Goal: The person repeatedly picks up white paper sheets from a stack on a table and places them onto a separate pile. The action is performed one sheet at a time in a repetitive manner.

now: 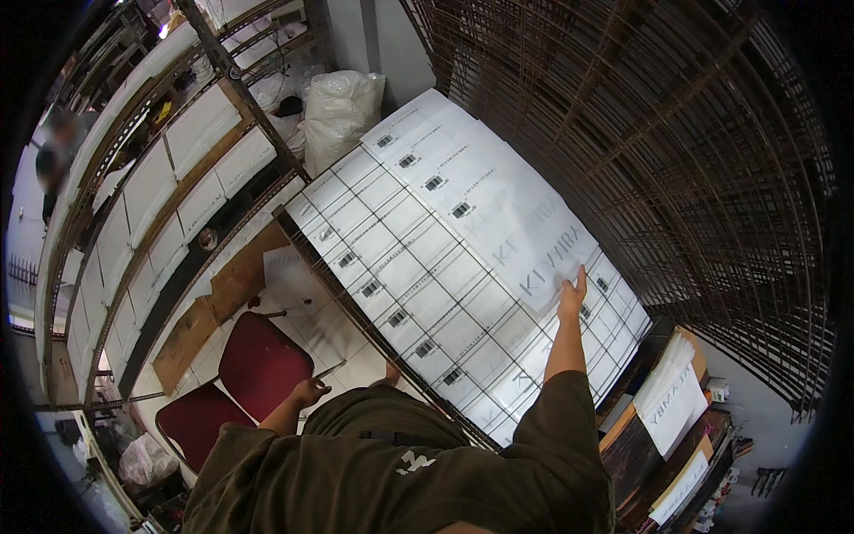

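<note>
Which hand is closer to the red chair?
Left. The left hand is right beside the red chair; the right hand is farther away, reaching over to the white sheets on the right.

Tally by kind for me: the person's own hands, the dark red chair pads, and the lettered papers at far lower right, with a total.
Left hand and right hand: 2
Dark red chair pads: 2
Lettered papers: 2
Total: 6

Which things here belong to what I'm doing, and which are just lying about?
Apparently in the job:
- right hand, at the sheets' edge
- printed white sheets
- wire rack beneath them

Just about:
- red chairs
- stuffed white sack
</note>
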